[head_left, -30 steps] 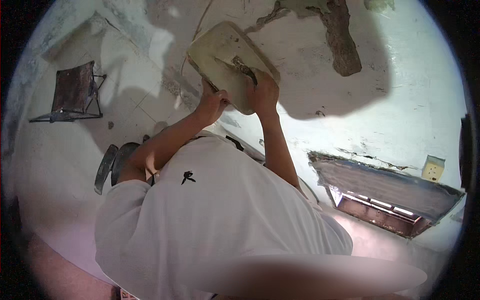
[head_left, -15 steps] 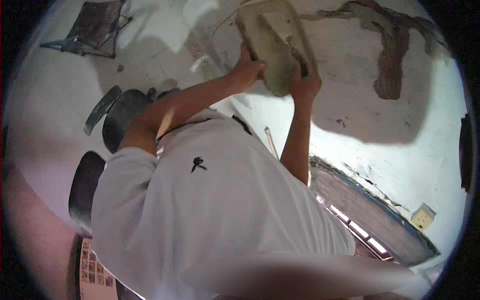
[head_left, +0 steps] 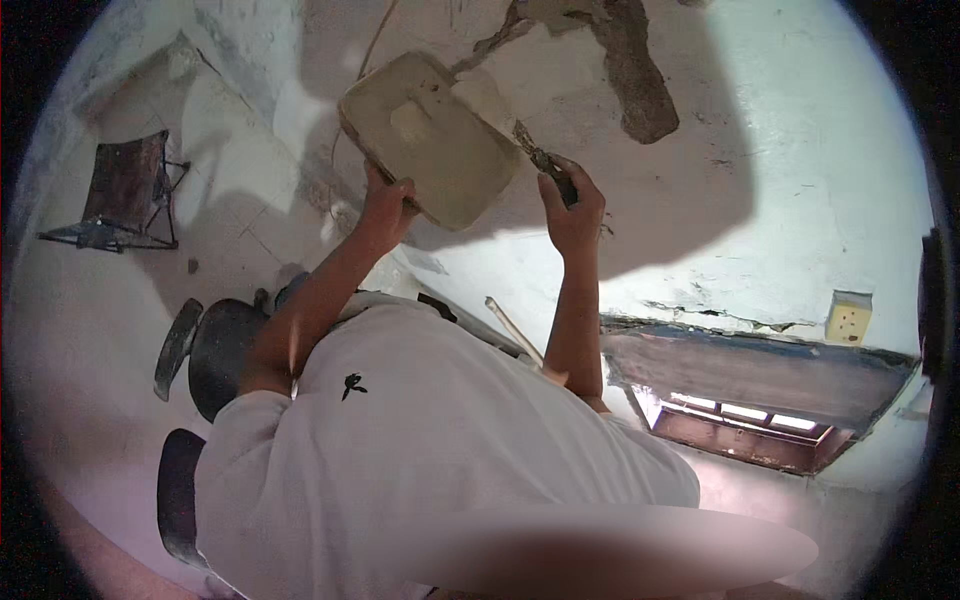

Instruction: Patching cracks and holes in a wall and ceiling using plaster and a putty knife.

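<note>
My left hand (head_left: pixel 383 208) is closed on the near left edge of a shallow tan tray (head_left: pixel 445 180) with rounded corners. The tray is tilted, and a pale smear of plaster (head_left: pixel 410 122) lies inside it. In my right hand (head_left: pixel 575 218) is the dark handle of a trowel (head_left: pixel 545 162). Its pale, mortar-coated blade points up and left, beside the tray's right edge; I cannot tell whether the two touch. Beyond them is a white wall (head_left: pixel 690 200) with a rough brown bare patch (head_left: pixel 640 85) and a paler patch next to it.
A folding chair (head_left: pixel 125 185) stands at the far left. Dark rounded seats (head_left: pixel 235 350) are close by my left elbow. A pale stick (head_left: pixel 512 328) leans near my right forearm. At the right are a yellowish wall socket (head_left: pixel 850 318) and a recessed window (head_left: pixel 745 420).
The tray has shifted left and down and tilts differently. My right hand has drawn apart from it, with the trowel now out at its edge. The whole view has turned too.
</note>
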### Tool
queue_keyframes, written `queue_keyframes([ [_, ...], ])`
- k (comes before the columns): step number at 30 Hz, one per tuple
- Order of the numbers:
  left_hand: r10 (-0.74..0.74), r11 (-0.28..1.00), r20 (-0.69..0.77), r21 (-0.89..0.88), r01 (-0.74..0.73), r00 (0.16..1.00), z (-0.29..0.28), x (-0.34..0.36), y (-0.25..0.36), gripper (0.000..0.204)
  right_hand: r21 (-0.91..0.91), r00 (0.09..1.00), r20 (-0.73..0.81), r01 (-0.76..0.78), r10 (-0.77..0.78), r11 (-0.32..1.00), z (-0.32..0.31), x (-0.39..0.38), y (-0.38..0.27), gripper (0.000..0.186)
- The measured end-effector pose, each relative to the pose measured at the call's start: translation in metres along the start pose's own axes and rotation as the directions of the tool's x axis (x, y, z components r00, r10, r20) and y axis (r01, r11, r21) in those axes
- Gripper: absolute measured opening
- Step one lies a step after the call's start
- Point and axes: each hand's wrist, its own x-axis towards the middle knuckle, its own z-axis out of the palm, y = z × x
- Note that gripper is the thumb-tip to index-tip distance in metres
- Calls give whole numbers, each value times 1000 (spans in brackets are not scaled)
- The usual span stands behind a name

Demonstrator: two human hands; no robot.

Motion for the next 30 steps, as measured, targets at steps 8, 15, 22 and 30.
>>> queue_keyframes([
  [8,129,991,57,-48,-127,990,7,-4,5,75,255,997,24,-79,75,964,-28,18,4,27],
  [15,107,994,29,-28,-106,994,4,-7,7,75,394,974,93,-226,206,891,-29,34,3,28],
  [22,135,991,18,17,-136,991,-3,4,3,73,657,966,109,-247,234,713,-30,54,-15,23],
  [30,122,992,25,-17,-121,992,-3,3,0,82,805,959,109,-239,261,543,-45,77,-30,15],
])
